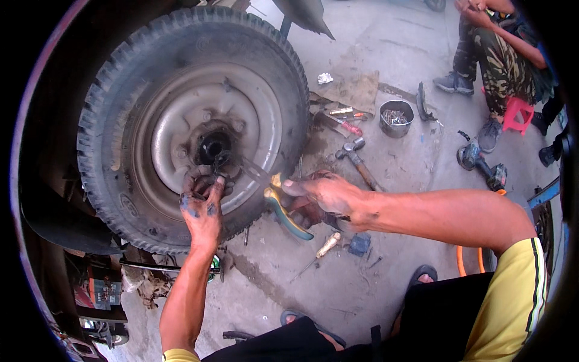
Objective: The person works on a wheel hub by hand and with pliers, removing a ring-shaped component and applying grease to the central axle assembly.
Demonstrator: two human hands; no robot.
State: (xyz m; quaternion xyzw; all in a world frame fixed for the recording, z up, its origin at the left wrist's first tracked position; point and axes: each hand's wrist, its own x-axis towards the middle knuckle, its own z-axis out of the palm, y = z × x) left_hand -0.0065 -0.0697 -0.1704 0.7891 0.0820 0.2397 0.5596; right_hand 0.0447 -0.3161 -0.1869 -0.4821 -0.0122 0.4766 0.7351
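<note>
A wheel with a large black tyre and a worn grey steel rim stands before me. At its middle is a dark, greasy hub. My right hand grips a pair of pliers with yellow and green handles. Their long grey jaws reach left toward the hub. My left hand, blackened with grease, is just below the hub. Its fingers are curled together at a small dark piece that I cannot make out. The plier tips end close to those fingers; whether they touch anything is unclear.
Right of the wheel lie a hammer, a red-handled tool and a metal pot of small parts. A screwdriver lies nearer me. Farther right are a cordless power tool, a pink stool and a seated person.
</note>
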